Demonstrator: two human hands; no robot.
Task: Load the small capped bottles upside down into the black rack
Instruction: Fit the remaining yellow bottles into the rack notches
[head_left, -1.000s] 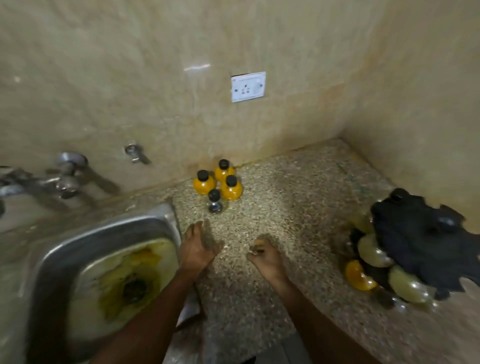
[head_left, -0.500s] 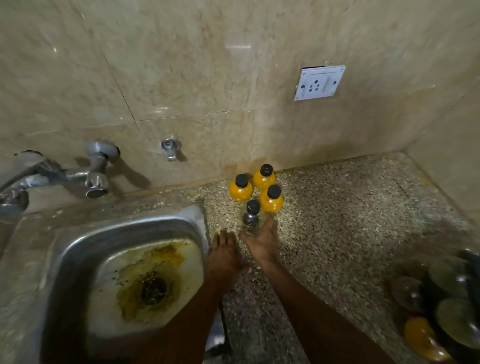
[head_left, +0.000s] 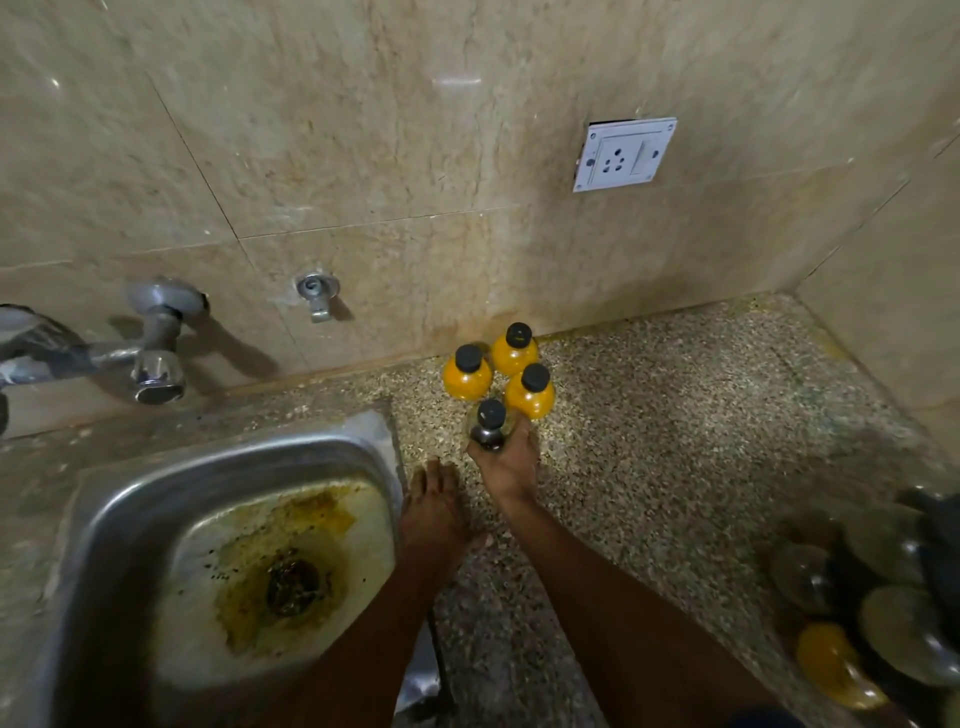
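Three small orange bottles (head_left: 514, 351) with black caps stand upright by the back wall on the speckled counter (head_left: 675, 415). Just in front of them is a clear bottle with a black cap (head_left: 490, 423), and my right hand (head_left: 506, 457) grips it from below, fingers curled round its body. My left hand (head_left: 434, 506) rests flat on the counter beside the sink, fingers straight. The black rack (head_left: 943, 551) is at the far right edge, blurred, with several bottles (head_left: 831, 665) set in it bottoms outward.
A stained steel sink (head_left: 130, 519) fills the lower left, with a tap (head_left: 150, 364) and a wall valve (head_left: 317, 291) above it. A white socket plate (head_left: 623, 154) sits on the tiled wall. The side wall closes the counter at the right.
My right hand has reached forward and closed round the clear bottle. My view has swung left, pushing the rack to the frame's edge. The left hand has stayed by the sink.
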